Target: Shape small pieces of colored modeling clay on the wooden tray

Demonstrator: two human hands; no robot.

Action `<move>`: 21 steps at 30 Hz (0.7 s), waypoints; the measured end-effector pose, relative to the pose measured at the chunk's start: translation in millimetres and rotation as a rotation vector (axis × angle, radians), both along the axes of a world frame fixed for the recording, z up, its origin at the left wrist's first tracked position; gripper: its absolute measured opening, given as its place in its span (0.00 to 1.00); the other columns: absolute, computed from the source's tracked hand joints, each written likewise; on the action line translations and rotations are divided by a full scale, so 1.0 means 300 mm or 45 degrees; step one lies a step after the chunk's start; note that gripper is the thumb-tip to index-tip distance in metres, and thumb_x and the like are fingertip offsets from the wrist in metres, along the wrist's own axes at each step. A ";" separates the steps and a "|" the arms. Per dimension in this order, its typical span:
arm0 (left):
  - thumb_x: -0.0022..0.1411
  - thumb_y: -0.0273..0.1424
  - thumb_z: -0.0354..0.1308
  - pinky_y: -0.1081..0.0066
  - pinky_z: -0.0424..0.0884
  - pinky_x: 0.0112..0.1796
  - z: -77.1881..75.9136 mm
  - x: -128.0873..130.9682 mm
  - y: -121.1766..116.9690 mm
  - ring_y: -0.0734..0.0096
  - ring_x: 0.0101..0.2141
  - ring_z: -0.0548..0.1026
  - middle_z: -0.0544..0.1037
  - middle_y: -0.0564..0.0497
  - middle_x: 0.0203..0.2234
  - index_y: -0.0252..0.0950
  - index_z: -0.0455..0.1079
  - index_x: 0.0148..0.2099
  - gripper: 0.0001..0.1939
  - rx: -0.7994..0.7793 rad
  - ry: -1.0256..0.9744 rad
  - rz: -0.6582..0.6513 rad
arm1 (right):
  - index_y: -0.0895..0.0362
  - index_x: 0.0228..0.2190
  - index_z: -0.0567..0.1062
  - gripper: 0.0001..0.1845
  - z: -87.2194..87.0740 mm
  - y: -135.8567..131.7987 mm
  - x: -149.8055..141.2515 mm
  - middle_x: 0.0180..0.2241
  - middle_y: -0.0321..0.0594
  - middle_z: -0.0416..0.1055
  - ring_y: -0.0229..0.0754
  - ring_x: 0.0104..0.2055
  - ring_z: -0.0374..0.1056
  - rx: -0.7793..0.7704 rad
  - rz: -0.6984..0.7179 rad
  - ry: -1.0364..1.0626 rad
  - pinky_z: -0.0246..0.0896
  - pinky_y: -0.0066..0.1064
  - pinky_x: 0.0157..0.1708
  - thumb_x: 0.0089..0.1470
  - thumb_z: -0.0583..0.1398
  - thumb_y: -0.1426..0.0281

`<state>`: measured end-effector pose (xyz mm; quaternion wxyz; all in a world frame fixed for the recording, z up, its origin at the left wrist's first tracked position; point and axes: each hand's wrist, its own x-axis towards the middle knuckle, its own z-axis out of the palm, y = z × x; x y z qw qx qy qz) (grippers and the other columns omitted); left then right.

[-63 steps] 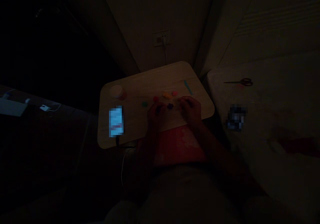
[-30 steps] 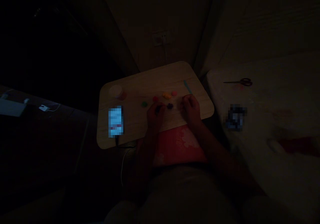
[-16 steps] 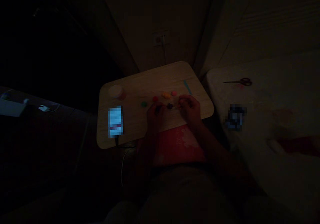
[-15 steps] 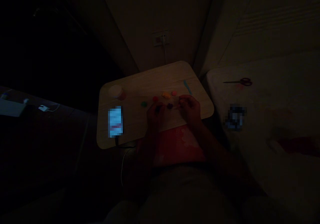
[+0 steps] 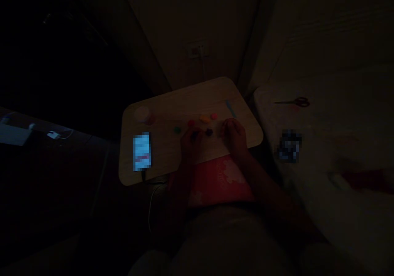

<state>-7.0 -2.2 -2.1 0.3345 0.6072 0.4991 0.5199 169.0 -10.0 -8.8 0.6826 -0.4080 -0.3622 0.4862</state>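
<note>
The dark lump [image 5: 209, 132] lay on the counter [image 5: 166, 152] between the left hand [image 5: 191, 140] and right hand [image 5: 234, 135]. Both grips looked curled; whether they pinched anything was too dark to tell. It seemed light, soft and easily dented, best held gently by its sides.

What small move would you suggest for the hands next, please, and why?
Perhaps ease the right hand slightly inward, toward the small dark lump, since it lies on the wooden tabletop between this hand and the left hand, with a visible gap on the right hand's side.
</note>
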 end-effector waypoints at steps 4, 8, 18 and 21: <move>0.64 0.38 0.62 0.70 0.73 0.41 -0.004 -0.005 0.002 0.68 0.35 0.78 0.81 0.51 0.33 0.38 0.75 0.38 0.09 0.006 0.026 -0.001 | 0.52 0.26 0.67 0.26 0.006 -0.003 -0.001 0.21 0.30 0.61 0.34 0.21 0.57 0.009 -0.037 -0.055 0.52 0.27 0.20 0.61 0.62 0.44; 0.64 0.38 0.62 0.70 0.74 0.41 -0.004 -0.006 0.005 0.67 0.36 0.78 0.81 0.51 0.33 0.38 0.75 0.37 0.09 0.017 0.032 0.011 | 0.52 0.22 0.66 0.29 0.019 -0.013 -0.001 0.17 0.30 0.60 0.34 0.18 0.54 -0.050 -0.037 -0.210 0.49 0.27 0.18 0.62 0.60 0.44; 0.64 0.37 0.62 0.71 0.73 0.40 -0.017 -0.006 0.005 0.68 0.36 0.78 0.81 0.51 0.33 0.37 0.75 0.38 0.08 0.004 0.016 0.000 | 0.54 0.30 0.79 0.14 0.000 -0.002 -0.007 0.24 0.36 0.76 0.39 0.24 0.70 -0.113 -0.020 -0.192 0.66 0.30 0.26 0.50 0.71 0.58; 0.64 0.37 0.62 0.71 0.74 0.41 -0.020 -0.007 0.007 0.68 0.36 0.78 0.81 0.51 0.34 0.37 0.75 0.38 0.08 0.006 0.011 0.004 | 0.55 0.32 0.81 0.15 -0.004 -0.003 -0.007 0.27 0.38 0.79 0.39 0.25 0.72 -0.086 -0.003 -0.164 0.67 0.30 0.26 0.53 0.69 0.55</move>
